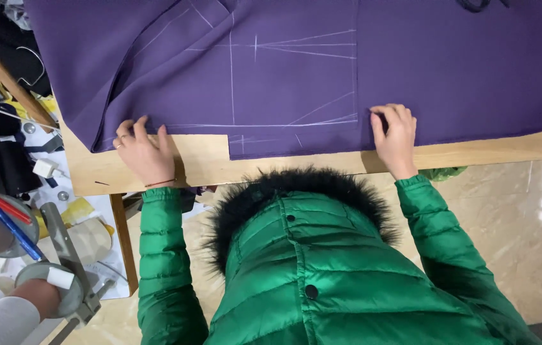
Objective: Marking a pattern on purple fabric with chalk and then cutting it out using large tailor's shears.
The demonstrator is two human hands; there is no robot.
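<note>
Purple fabric [296, 70] lies spread over a wooden table [207, 163], its near edge running just short of the table's front and carrying white chalk lines [264, 123]. Left hand [146, 153]: fingers curled down on the cloth's lower corner, pinning it rather than enclosing it; whether any cloth is pinched beneath the fingertips cannot be told. Right hand [395, 137]: fingertips bunched on the hem, apparently nipping the edge against the board. Between the two holds the cloth lies flat; outboard of the right hand a long run of hem sits unrestrained, and beyond the left hand the cloth hangs over the table's end. Risk, as judged: uneven pull between the hands would skew the chalked lines or raise a ripple, and the overhanging weight could drag the corner loose. The green jacket sleeves [162, 255] sit close to the edge and could smear the chalk.
</note>
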